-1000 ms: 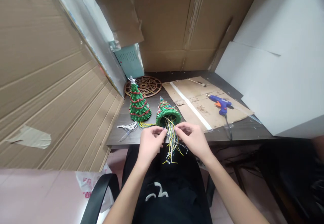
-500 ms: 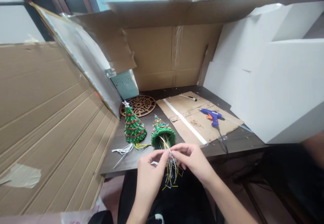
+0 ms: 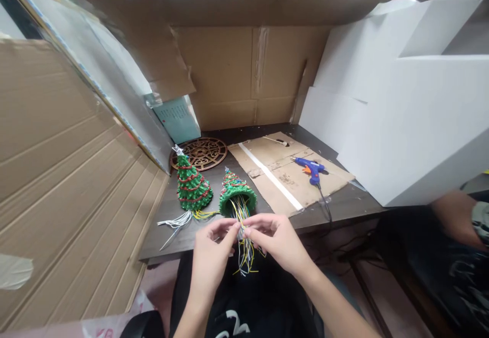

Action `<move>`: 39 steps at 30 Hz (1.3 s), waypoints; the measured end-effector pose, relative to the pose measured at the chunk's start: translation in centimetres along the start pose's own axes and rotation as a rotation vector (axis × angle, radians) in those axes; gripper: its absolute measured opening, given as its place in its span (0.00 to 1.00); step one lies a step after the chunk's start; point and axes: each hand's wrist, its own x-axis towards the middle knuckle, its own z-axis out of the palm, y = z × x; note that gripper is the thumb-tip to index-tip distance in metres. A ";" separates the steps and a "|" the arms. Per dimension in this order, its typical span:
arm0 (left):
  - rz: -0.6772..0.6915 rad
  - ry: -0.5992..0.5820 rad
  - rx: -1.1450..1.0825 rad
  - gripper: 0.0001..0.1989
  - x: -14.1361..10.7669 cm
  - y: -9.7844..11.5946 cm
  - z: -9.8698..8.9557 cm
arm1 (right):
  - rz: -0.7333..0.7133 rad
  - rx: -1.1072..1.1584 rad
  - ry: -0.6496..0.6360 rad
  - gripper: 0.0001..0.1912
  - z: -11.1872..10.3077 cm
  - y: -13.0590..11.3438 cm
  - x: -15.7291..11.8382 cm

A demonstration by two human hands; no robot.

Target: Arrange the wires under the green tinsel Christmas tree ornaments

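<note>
A small green Christmas tree lies on its side at the table's front edge, its hollow base facing me. From the base comes a bundle of thin white and yellow wires, hanging over the edge. My left hand pinches the wires from the left between thumb and finger. My right hand meets it from the other side, thumb and finger also closed on wires. Which strands each holds is too small to tell. A second Christmas tree with a silver star stands upright to the left, white and yellow wires spreading from under it.
A blue glue gun lies on a cardboard sheet to the right, its cord running off the front edge. Behind the trees are a round openwork trivet and a pale blue box. Cardboard and white panels enclose the table. Another person's arm shows at right.
The view has shifted, so the scene sits slightly further left and higher. Both hands stay together at the wires with small finger movements. The other person's arm shows more.
</note>
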 end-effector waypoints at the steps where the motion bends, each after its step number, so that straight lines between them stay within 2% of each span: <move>1: 0.008 0.012 0.018 0.22 0.0 -0.2 0.0 | 0.007 -0.007 -0.010 0.16 0.1 0.1 -0.1; 4: 0.013 -0.025 -0.059 0.22 -0.1 -0.3 0.2 | 0.008 -0.039 -0.026 0.16 0.6 0.4 -0.2; 7: -0.044 -0.090 -0.251 0.23 -0.2 0.0 0.3 | -0.093 -0.119 0.001 0.11 0.9 0.8 -0.1; 9: -0.074 -0.096 -0.301 0.23 -0.2 0.2 0.4 | -0.135 -0.171 -0.002 0.10 0.8 1.1 0.0; 12: -0.046 -0.073 -0.245 0.20 -0.1 0.2 0.7 | -0.103 -0.201 0.001 0.10 0.5 1.4 0.1; 17: -0.051 -0.107 -0.270 0.18 -0.1 0.1 1.0 | -0.129 -0.312 0.153 0.12 0.3 1.4 0.3; 22: -0.074 -0.085 -0.238 0.20 -0.1 -0.4 0.7 | -0.114 -0.389 0.117 0.10 -0.6 1.3 0.5; 25: -0.093 -0.059 -0.215 0.21 -0.1 -0.8 0.6 | -0.157 -0.445 0.221 0.10 -2.0 1.0 0.8; 29: -0.104 -0.028 -0.211 0.21 -0.3 -1.1 0.6 | -0.239 -0.655 0.328 0.09 -3.4 0.8 1.4; 35: -0.102 -0.020 -0.213 0.22 -1.0 -0.7 0.3 | -0.355 -0.926 0.318 0.07 -3.1 1.9 1.7; 39: -0.092 -0.058 -0.211 0.22 -1.4 -0.7 -0.5 | -0.345 -0.906 0.319 0.07 -3.0 1.6 1.4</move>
